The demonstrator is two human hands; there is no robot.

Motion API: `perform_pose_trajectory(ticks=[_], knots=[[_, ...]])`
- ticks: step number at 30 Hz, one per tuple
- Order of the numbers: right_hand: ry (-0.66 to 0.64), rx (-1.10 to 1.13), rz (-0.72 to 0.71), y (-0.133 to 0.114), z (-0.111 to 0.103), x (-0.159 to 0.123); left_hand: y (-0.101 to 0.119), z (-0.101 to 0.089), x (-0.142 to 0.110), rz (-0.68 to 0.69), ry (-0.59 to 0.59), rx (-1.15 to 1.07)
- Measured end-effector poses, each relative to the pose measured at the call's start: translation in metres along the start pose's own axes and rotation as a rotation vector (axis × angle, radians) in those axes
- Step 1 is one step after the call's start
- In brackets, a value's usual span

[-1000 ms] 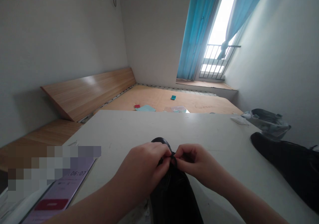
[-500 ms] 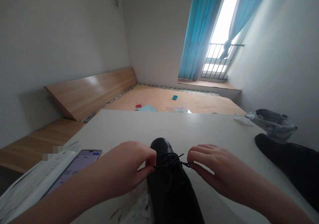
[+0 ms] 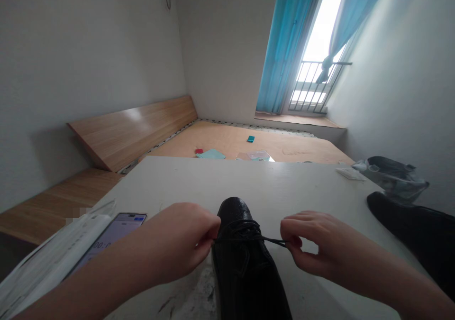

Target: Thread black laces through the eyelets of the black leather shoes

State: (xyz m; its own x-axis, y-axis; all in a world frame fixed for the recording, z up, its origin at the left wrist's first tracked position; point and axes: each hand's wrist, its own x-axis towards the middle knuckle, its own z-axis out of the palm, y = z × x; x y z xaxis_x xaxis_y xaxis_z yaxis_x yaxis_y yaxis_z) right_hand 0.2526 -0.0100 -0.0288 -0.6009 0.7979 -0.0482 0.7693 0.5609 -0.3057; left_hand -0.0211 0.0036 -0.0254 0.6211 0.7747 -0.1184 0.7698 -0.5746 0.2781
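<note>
A black leather lace-up shoe stands on the white table with its toe pointing away from me. Its thin black shoelace stretches sideways across the top of the shoe. On the left of the shoe, my left hand is closed in a pinch on one side of the lace. My right hand pinches the other side between thumb and fingers, out to the right. The lace looks taut between them. Exactly how it is looped over the tongue is hard to make out, black on black.
At the left lie a phone with a timer showing and a white packet. Another black shoe sits at the right, by a clear plastic bag. Beyond the white table is a bed with small items.
My right hand has moved right, away from the shoe, drawing out its side of the lace. My left hand has shifted slightly left. The short lace end that stuck up is no longer visible there.
</note>
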Motion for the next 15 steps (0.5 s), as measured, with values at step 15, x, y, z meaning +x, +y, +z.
perform_pose_trajectory(ticks=[15], knots=[[0.339, 0.285, -0.074, -0.031, 0.029, 0.014, 0.012, 0.018, 0.021, 0.147, 0.212, -0.145]])
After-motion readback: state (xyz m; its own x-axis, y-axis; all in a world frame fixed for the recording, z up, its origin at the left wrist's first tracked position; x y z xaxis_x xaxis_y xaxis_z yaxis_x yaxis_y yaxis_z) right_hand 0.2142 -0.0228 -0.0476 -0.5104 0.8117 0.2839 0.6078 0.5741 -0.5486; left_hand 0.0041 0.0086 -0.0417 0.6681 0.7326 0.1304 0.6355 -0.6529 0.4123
